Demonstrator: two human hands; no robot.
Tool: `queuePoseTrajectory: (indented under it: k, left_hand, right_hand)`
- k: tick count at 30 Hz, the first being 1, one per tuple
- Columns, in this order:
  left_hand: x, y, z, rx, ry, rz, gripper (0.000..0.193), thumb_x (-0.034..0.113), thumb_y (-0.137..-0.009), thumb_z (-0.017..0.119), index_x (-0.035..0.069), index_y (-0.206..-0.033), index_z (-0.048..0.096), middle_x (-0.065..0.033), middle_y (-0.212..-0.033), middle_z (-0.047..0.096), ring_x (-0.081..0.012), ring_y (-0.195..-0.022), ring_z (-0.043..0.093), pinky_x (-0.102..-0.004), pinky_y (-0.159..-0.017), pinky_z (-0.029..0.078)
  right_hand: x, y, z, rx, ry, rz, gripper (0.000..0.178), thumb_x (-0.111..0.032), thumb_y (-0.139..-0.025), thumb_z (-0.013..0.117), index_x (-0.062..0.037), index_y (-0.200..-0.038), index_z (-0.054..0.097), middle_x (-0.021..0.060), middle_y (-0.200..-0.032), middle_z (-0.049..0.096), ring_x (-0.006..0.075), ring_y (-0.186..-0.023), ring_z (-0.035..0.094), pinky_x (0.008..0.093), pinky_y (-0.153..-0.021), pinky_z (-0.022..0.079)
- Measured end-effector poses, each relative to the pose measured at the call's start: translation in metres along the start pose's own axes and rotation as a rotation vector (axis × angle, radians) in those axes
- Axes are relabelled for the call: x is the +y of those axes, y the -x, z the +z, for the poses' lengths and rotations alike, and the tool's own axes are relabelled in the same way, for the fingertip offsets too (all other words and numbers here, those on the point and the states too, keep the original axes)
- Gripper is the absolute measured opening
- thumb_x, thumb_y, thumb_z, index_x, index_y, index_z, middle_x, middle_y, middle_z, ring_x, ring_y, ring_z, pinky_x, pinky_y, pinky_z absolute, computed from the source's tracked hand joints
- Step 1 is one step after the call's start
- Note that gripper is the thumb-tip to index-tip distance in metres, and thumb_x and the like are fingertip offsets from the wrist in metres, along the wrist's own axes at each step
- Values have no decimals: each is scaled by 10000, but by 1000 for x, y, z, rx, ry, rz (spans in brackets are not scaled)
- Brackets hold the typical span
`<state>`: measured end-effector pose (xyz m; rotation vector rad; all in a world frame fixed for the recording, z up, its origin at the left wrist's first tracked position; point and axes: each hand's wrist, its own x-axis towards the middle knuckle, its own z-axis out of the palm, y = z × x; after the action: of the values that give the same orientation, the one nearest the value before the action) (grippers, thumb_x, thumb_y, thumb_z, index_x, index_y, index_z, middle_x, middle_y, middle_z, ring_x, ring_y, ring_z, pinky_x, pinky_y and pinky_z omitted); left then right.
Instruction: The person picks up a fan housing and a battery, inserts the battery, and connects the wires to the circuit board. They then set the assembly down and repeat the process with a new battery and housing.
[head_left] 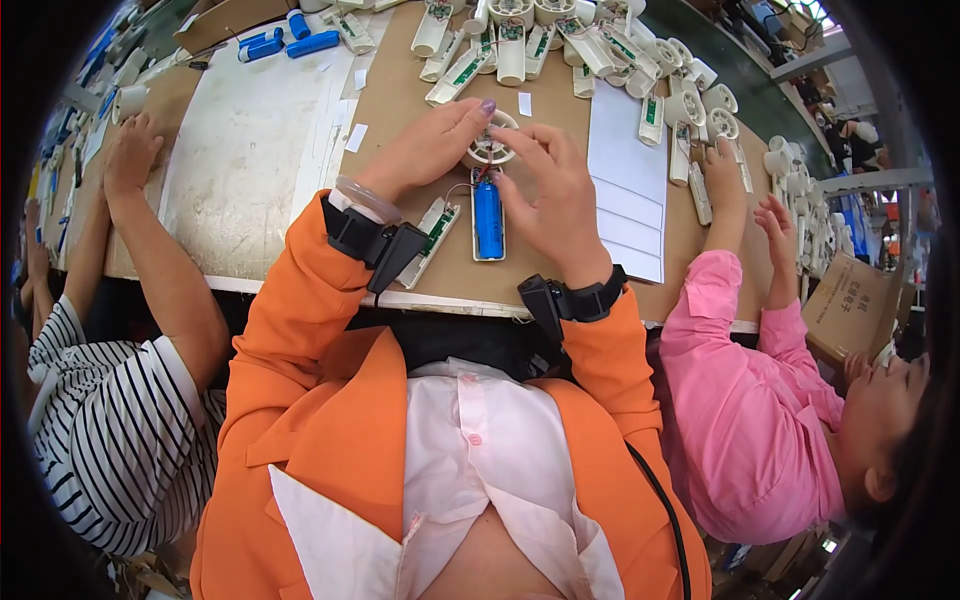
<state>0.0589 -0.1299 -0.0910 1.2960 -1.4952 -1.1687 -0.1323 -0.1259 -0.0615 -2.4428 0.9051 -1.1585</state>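
White casing [490, 160], one, lies on the desk [395, 95], one blue battery [488, 218] in its handle, left hand [430, 150] and right hand [555, 190] at its head, each grip's closure indeterminable, one board-bearing half [422, 262] alongside.

The left hand [432, 148] and right hand [553, 195] (the latter loosely bent) nearly meet.
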Motion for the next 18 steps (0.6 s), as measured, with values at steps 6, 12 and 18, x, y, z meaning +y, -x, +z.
queuePoseTrajectory:
  k: [6, 12, 18]
  left_hand:
    - [-5, -3, -3, -44, -44, 19, 446, 422, -1045, 377, 45, -1196, 562, -24, -903, 590, -80, -766, 558, -233, -658, 493]
    - [-2, -1, -1, 18, -109, 40, 455, 387, -1035, 375, 10, -1169, 591, -166, -1030, 652, -284, -931, 607, -364, -852, 468]
    - [-12, -3, 0, 48, -152, 68, 440, 369, -1030, 388, 6, -1175, 590, -190, -1051, 647, -320, -954, 605, -379, -863, 466]
  right_hand:
    - [4, 0, 6, -39, 6, -40, 334, -24, -725, 752, -113, -1040, 687, 69, -1003, 619, 267, -925, 568, 365, -793, 485]
    - [17, 7, 3, -70, 17, -136, 350, -17, -713, 762, -113, -1041, 686, 57, -1008, 625, 270, -929, 578, 374, -794, 489]
    - [15, 2, -2, -16, 49, -196, 372, -25, -689, 779, -116, -1036, 682, 55, -1014, 627, 264, -913, 594, 370, -771, 500]
